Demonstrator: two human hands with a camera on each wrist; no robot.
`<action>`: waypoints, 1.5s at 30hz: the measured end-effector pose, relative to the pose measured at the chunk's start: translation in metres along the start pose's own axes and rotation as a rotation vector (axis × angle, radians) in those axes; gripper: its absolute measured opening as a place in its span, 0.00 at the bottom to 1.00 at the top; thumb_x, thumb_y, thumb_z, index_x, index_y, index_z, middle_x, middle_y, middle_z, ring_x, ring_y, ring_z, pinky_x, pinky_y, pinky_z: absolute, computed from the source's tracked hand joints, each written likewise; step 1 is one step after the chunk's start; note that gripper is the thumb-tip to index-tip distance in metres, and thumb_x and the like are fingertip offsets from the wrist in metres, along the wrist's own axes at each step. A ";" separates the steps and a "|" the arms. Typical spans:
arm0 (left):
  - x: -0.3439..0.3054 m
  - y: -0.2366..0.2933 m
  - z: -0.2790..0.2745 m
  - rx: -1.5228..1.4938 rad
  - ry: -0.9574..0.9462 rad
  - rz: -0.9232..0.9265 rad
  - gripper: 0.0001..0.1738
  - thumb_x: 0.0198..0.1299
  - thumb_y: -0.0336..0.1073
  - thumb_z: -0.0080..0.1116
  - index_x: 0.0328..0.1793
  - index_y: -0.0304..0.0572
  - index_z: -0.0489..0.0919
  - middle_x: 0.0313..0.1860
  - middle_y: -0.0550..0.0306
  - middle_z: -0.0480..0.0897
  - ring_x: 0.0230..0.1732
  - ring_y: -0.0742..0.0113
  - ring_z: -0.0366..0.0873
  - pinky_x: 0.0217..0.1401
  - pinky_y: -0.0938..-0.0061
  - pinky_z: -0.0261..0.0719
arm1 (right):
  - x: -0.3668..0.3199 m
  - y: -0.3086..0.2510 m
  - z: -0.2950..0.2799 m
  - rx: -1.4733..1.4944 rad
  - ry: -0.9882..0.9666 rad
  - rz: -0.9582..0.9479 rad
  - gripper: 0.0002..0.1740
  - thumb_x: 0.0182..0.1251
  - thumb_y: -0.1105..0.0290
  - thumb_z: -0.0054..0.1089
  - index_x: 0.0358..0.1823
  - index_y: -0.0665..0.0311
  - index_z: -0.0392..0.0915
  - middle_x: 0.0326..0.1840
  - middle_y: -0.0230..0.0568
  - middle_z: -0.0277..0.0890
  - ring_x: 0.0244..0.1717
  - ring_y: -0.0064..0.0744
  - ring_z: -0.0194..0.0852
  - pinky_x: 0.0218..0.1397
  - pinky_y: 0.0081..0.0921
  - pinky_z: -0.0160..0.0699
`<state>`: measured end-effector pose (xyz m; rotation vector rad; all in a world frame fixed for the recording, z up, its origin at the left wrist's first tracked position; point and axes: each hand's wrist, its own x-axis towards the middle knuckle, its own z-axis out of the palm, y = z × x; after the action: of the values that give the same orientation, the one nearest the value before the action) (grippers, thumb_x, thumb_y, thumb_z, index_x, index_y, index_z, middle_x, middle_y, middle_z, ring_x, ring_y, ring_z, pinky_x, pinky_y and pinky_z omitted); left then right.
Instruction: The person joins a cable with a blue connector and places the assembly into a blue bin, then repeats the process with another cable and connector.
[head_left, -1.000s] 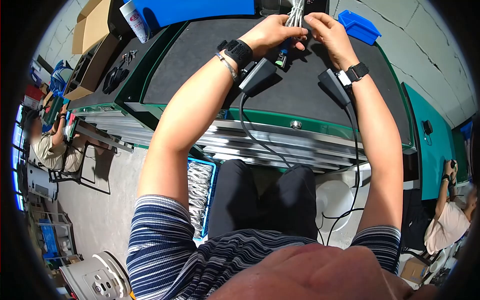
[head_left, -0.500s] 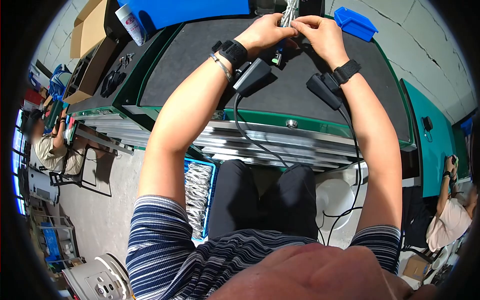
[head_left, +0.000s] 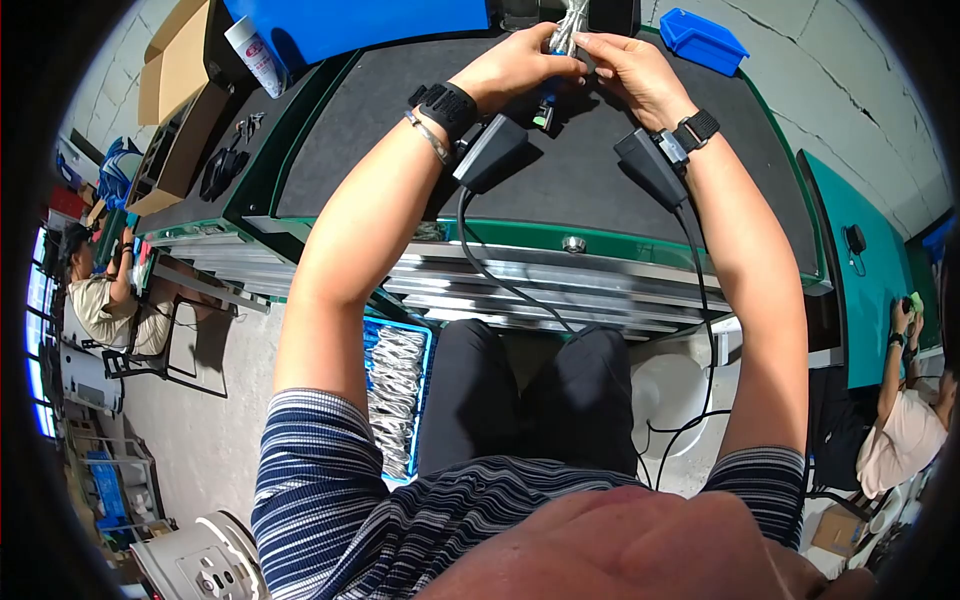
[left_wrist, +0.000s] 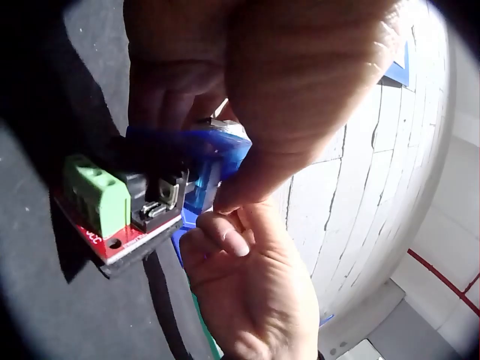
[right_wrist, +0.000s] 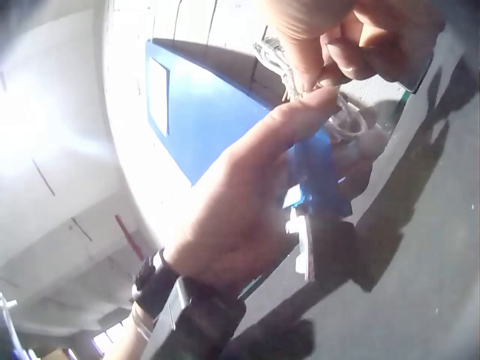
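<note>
A: What's being worked on?

B: The white cable bundle (head_left: 570,30), between twelve and one o'clock in the head view. I'd judge it's at the gathering or fastening stage, with both hands at one spot. More tied bundles lie in the blue crate (head_left: 428,375) at seven.

A: And the grips, left to right?

B: The left hand (head_left: 515,70), just past twelve, is closed narrowly round a blue piece (left_wrist: 187,150) at the cable's lower end; a small red board (left_wrist: 91,240) with a green terminal block (left_wrist: 109,202) juts out beside it. The right hand (head_left: 645,78), at one, pinches the cable with thumb and fingertips, right against the left thumb. What exactly is between those tips, I can't tell.

A: What does the next move call for?

B: I'd say a steady left hold while the right fingertips snug the strands together, without dragging on the board.

A: How are the arms set?

B: Left elbow bent, forearm rising toward one o'clock, hand turned inward. Right forearm slopes up toward eleven, its hand reaching in to meet the other. Both are above the dark mat (head_left: 400,110).
</note>
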<state>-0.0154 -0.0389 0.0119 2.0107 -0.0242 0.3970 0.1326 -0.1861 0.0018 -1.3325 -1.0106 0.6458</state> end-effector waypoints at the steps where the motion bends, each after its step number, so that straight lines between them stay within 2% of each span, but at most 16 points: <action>1: -0.001 0.002 0.000 0.001 0.000 -0.001 0.31 0.68 0.45 0.69 0.70 0.34 0.74 0.53 0.53 0.87 0.57 0.69 0.85 0.64 0.74 0.76 | 0.002 0.002 -0.002 0.001 0.000 0.000 0.19 0.76 0.57 0.67 0.59 0.62 0.86 0.32 0.18 0.75 0.29 0.07 0.61 0.33 0.10 0.62; 4: -0.002 0.003 -0.001 0.042 0.008 0.002 0.31 0.69 0.45 0.69 0.70 0.35 0.74 0.53 0.54 0.87 0.57 0.68 0.84 0.65 0.74 0.76 | 0.004 0.000 0.001 0.079 -0.048 -0.005 0.18 0.77 0.57 0.67 0.57 0.61 0.85 0.34 0.18 0.76 0.31 0.07 0.64 0.34 0.09 0.65; 6: 0.002 -0.002 -0.001 -0.036 0.012 0.013 0.30 0.70 0.46 0.68 0.70 0.37 0.75 0.53 0.56 0.86 0.57 0.68 0.84 0.65 0.73 0.76 | -0.002 -0.005 0.005 0.092 -0.008 -0.041 0.13 0.75 0.60 0.68 0.48 0.62 0.87 0.31 0.21 0.77 0.28 0.08 0.67 0.32 0.10 0.65; 10: 0.004 0.000 0.000 -0.070 0.035 0.049 0.29 0.71 0.48 0.67 0.70 0.38 0.75 0.55 0.56 0.86 0.57 0.68 0.84 0.65 0.70 0.77 | -0.003 -0.008 0.006 0.131 -0.037 -0.089 0.12 0.76 0.59 0.65 0.47 0.61 0.86 0.33 0.21 0.77 0.30 0.08 0.67 0.34 0.11 0.68; 12: 0.002 0.003 0.000 -0.144 0.001 0.105 0.29 0.72 0.48 0.67 0.70 0.38 0.75 0.56 0.56 0.85 0.57 0.67 0.85 0.66 0.68 0.79 | 0.002 -0.006 -0.001 0.095 -0.098 -0.124 0.15 0.80 0.57 0.61 0.54 0.60 0.83 0.39 0.22 0.78 0.35 0.12 0.69 0.44 0.15 0.75; 16: 0.002 0.003 -0.006 -0.264 -0.068 0.091 0.29 0.71 0.48 0.67 0.71 0.39 0.75 0.57 0.55 0.85 0.57 0.65 0.86 0.67 0.68 0.80 | 0.000 -0.009 0.001 -0.120 -0.016 -0.211 0.14 0.79 0.57 0.62 0.51 0.60 0.84 0.34 0.19 0.73 0.33 0.12 0.65 0.41 0.17 0.71; 20: 0.002 0.003 -0.004 -0.200 -0.057 0.107 0.28 0.71 0.47 0.67 0.71 0.41 0.76 0.57 0.55 0.85 0.56 0.64 0.86 0.66 0.68 0.81 | 0.001 -0.005 0.002 -0.064 0.013 -0.231 0.15 0.79 0.55 0.63 0.49 0.59 0.84 0.32 0.19 0.72 0.31 0.12 0.62 0.39 0.16 0.67; 22: 0.000 0.004 -0.003 -0.211 -0.062 0.099 0.28 0.71 0.47 0.67 0.71 0.42 0.76 0.57 0.55 0.85 0.56 0.64 0.86 0.65 0.69 0.81 | 0.002 -0.004 0.003 0.003 0.049 -0.225 0.16 0.74 0.54 0.69 0.42 0.60 0.87 0.29 0.20 0.72 0.31 0.11 0.64 0.34 0.15 0.62; 26: -0.005 0.010 0.003 -0.263 -0.069 0.080 0.27 0.72 0.48 0.66 0.70 0.41 0.76 0.53 0.56 0.85 0.51 0.67 0.86 0.59 0.73 0.82 | 0.000 -0.009 -0.001 -0.058 0.029 -0.204 0.16 0.74 0.53 0.69 0.41 0.59 0.86 0.28 0.20 0.72 0.30 0.10 0.63 0.33 0.14 0.61; 29: -0.004 0.017 0.001 -0.311 -0.065 0.032 0.26 0.75 0.51 0.61 0.68 0.40 0.78 0.48 0.56 0.84 0.43 0.70 0.84 0.51 0.77 0.82 | 0.006 -0.006 -0.009 0.025 0.030 -0.187 0.16 0.78 0.53 0.64 0.47 0.59 0.84 0.34 0.22 0.75 0.33 0.12 0.66 0.39 0.15 0.68; 31: -0.003 0.018 0.002 -0.342 -0.081 -0.020 0.26 0.76 0.53 0.58 0.66 0.40 0.78 0.45 0.56 0.84 0.40 0.72 0.82 0.47 0.79 0.81 | 0.005 -0.013 -0.004 0.056 0.202 -0.178 0.18 0.84 0.52 0.52 0.45 0.58 0.80 0.35 0.29 0.80 0.31 0.19 0.74 0.38 0.21 0.79; 33: -0.004 0.019 0.004 -0.334 -0.098 0.011 0.26 0.78 0.55 0.55 0.64 0.39 0.80 0.42 0.56 0.84 0.36 0.74 0.79 0.40 0.80 0.79 | 0.001 -0.019 0.001 0.207 0.181 -0.196 0.18 0.84 0.52 0.53 0.43 0.58 0.81 0.32 0.29 0.80 0.27 0.18 0.71 0.33 0.21 0.76; 36: -0.005 0.019 0.007 -0.382 -0.138 0.010 0.24 0.78 0.54 0.56 0.63 0.40 0.80 0.43 0.57 0.83 0.36 0.74 0.78 0.39 0.79 0.77 | -0.007 -0.022 0.000 0.404 -0.107 -0.139 0.17 0.83 0.54 0.56 0.42 0.60 0.83 0.31 0.28 0.80 0.29 0.17 0.72 0.35 0.18 0.72; 41: -0.003 0.014 0.010 -0.406 -0.170 0.029 0.23 0.77 0.50 0.59 0.65 0.41 0.78 0.43 0.60 0.81 0.39 0.75 0.78 0.43 0.78 0.77 | 0.007 -0.012 -0.008 0.311 0.026 -0.236 0.14 0.82 0.57 0.58 0.42 0.59 0.83 0.32 0.27 0.81 0.30 0.17 0.73 0.37 0.16 0.73; 43: -0.002 0.015 0.010 -0.169 -0.144 0.096 0.24 0.77 0.50 0.60 0.67 0.41 0.76 0.42 0.62 0.79 0.40 0.76 0.77 0.44 0.78 0.77 | 0.006 -0.012 -0.007 0.303 0.046 -0.240 0.13 0.82 0.58 0.58 0.42 0.58 0.83 0.32 0.26 0.81 0.30 0.17 0.75 0.36 0.16 0.72; 45: -0.006 0.020 0.011 -0.111 -0.131 0.085 0.24 0.76 0.51 0.60 0.67 0.41 0.76 0.41 0.63 0.79 0.40 0.76 0.76 0.45 0.78 0.77 | 0.005 -0.012 -0.007 0.286 0.059 -0.242 0.13 0.82 0.58 0.58 0.42 0.58 0.83 0.32 0.26 0.81 0.30 0.17 0.75 0.36 0.16 0.72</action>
<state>-0.0220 -0.0589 0.0227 1.9276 -0.2097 0.3101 0.1388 -0.1867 0.0146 -0.9572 -0.9731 0.5408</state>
